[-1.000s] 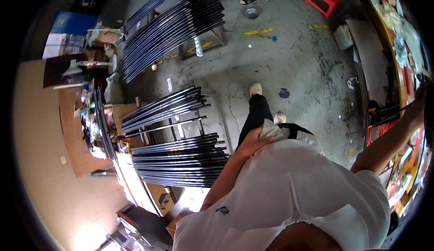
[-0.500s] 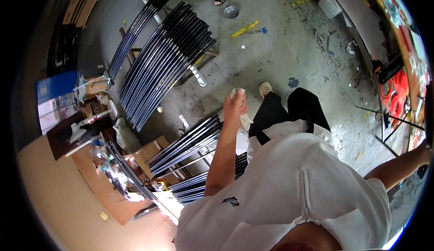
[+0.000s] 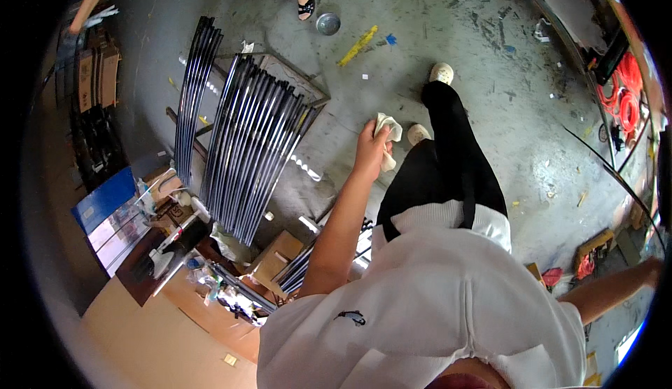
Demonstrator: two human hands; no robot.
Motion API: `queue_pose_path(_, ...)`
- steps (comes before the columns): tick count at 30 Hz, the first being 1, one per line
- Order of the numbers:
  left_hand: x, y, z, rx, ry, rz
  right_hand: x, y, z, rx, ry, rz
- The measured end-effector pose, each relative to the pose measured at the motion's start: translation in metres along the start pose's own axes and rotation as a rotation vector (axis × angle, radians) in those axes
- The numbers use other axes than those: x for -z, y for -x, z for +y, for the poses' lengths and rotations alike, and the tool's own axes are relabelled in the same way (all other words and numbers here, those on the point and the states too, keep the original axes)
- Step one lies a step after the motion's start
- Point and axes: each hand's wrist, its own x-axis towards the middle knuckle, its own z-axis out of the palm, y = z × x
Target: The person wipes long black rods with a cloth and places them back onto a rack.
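My left hand is closed around a crumpled white cloth, held out in front of my thigh above the grey floor. Off to the right, my right forearm reaches toward the edge of the view. My right hand is smeared and partly lost in the dark rim, so its fingers cannot be made out. Long thin black rods run down close to that hand. Whether it grips them is hidden.
Bundles of glossy black rods rest on a low frame at left. Beyond are a cardboard box, a cluttered brown table and a metal bowl. Another person's sandaled foot stands near it. Red coiled hose lies at right.
My view has turned and my feet have stepped forward. The cloth stays in my left hand. My right hand has dropped lower at the edge. Another person's arm now shows at upper left.
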Motion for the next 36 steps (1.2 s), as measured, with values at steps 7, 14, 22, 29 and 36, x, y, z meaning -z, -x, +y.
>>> queue_pose_path(7, 0.019, -0.162, 0.025, 0.046, -0.207, 0.145, -0.102, 0.078, -0.247, -0.244, -0.675, -0.661)
queue_pose_path(14, 0.077, -0.375, 0.066, 0.046, -0.567, 0.290, -0.179, 0.166, -0.482, -0.428, -0.785, -1.119)
queue_pose_path(22, 0.190, -0.659, 0.050, -0.323, -1.271, 0.372, -0.268, 0.265, -0.699, -0.563, -0.757, -1.348)
queue_pose_path(29, 0.236, -0.808, 0.033, -0.159, -1.656, 0.361, -0.334, 0.326, -0.833, -0.665, -0.745, -1.403)
queue_pose_path(36, 0.252, -0.883, -0.008, -0.157, -1.719, 0.370, -0.363, 0.367, -0.871, -0.940, -0.975, -1.427)
